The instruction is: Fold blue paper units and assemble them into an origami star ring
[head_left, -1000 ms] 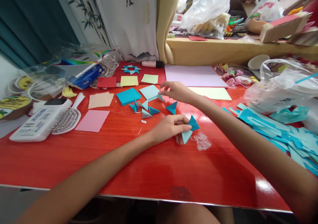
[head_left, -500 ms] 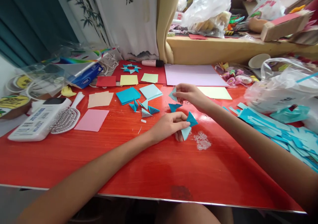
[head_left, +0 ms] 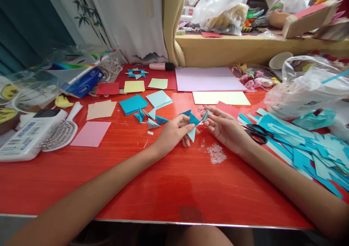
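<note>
My left hand pinches two joined origami pieces, one dark blue and one pale blue with its point hanging down. Close by on the right, my right hand holds a small pale blue folded paper piece between thumb and fingers, near the joined pair; whether they touch I cannot tell. Several loose folded pieces lie left of my left hand. Behind them are a stack of dark blue paper squares and a stack of light blue squares. A finished paper ring star rests at the back.
Black-handled scissors and blue paper strips lie to the right, below a plastic bag. On the left are a hairbrush, a white box and a pink paper square. A lilac sheet lies behind.
My right hand has come down and turned palm inward, bringing its pale blue piece close to the pair in my left hand. The scissors now show. The view has shifted slightly.
</note>
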The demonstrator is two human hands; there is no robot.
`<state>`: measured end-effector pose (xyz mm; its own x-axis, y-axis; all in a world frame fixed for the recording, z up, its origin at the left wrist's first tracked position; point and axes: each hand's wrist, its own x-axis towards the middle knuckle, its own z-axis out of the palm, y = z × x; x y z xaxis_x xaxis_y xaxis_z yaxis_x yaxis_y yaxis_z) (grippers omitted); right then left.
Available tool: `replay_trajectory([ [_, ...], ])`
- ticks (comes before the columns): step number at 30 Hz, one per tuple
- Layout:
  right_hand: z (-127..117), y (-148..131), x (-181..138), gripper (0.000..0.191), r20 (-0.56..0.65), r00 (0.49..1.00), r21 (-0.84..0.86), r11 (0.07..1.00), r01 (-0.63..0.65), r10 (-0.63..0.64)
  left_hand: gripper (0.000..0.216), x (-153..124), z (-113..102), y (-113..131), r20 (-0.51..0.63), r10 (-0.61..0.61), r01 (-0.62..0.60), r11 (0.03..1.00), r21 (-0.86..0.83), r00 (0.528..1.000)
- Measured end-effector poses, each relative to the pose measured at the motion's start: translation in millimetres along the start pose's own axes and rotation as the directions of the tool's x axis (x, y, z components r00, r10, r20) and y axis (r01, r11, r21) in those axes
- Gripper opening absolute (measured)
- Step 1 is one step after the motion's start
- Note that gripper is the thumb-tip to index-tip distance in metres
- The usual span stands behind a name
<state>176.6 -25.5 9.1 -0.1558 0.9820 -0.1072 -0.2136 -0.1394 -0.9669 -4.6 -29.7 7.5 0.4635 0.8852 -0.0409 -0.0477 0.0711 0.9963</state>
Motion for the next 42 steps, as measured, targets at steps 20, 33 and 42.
replay_trajectory([
  [20, 1, -20, -26, 0.025, 0.131, 0.92, -0.462, 0.798, 0.386, -0.369, 0.014, -6, 2, 4, -0.077, 0.245, -0.214, 0.933, 0.289, 0.966],
  [33, 6, -29, -41, 0.01, 0.275, 0.78, -0.747, 0.386, 0.541, -0.562, 0.025, -11, 1, 0, -0.036, 0.431, -0.361, 0.797, 0.484, 0.902],
  [42, 8, -28, -43, 0.011, 0.338, 0.707, -0.764, 0.258, 0.592, -0.621, 0.023, -11, 2, -1, -0.032, 0.454, -0.38, 0.782, 0.494, 0.891],
])
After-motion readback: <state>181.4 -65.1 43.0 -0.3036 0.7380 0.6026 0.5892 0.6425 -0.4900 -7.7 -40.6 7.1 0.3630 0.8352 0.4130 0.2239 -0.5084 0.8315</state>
